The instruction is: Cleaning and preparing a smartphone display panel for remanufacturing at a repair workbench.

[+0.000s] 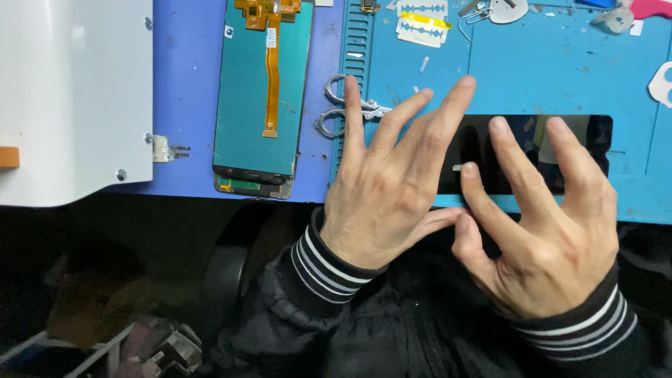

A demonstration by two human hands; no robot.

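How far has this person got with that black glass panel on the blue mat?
Done: the black glass panel lies flat on the blue mat. In hand: the left hand presses it while the right hand pinches a small tab at its edge. Left: the teal screen assembly waits untouched.
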